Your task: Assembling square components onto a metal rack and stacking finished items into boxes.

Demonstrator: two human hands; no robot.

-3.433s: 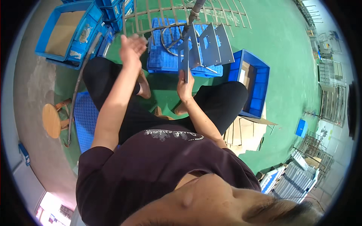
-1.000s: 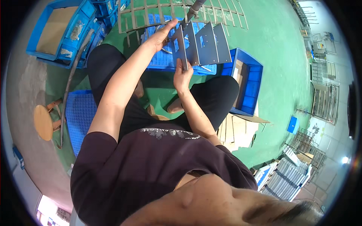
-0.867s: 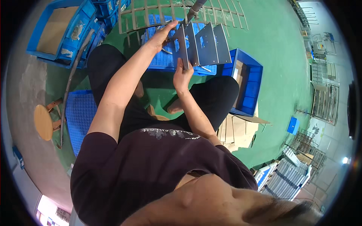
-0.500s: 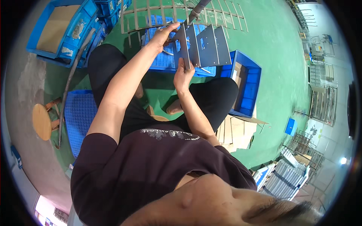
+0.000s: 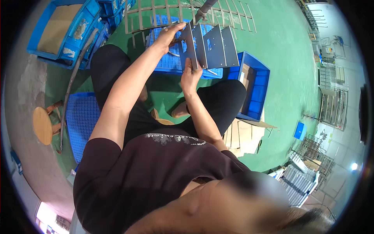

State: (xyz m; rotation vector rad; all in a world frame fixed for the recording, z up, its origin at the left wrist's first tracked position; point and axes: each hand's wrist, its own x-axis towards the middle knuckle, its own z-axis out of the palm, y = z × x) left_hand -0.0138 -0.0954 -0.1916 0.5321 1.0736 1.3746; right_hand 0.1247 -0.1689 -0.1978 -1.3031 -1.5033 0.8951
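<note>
Several dark grey metal plates (image 5: 213,48) with small cut-outs stand side by side in a row beneath a metal pole (image 5: 201,15). My left hand (image 5: 166,38) grips the upper left of the leftmost plate (image 5: 188,46), with one finger along its top edge; its other fingers are partly hidden. At that plate's lower end, my right hand (image 5: 191,77) is closed, thumb on the face and the remaining fingers mostly out of sight. Behind the plates lies a blue plastic crate (image 5: 167,65) with a grid surface.
A blue bin (image 5: 255,111) holding cardboard stands right of my knee, flat cardboard (image 5: 241,138) beside it. Stacked blue bins (image 5: 68,43) are at the far left, with a long rod (image 5: 74,78), a wooden stool (image 5: 42,125) and a blue grid panel (image 5: 82,121) nearby. A metal rack (image 5: 156,13) lies beyond.
My right hand has shifted very slightly upward at the plate's lower end. The left hand keeps its hold, and the plates stay almost where they were.
</note>
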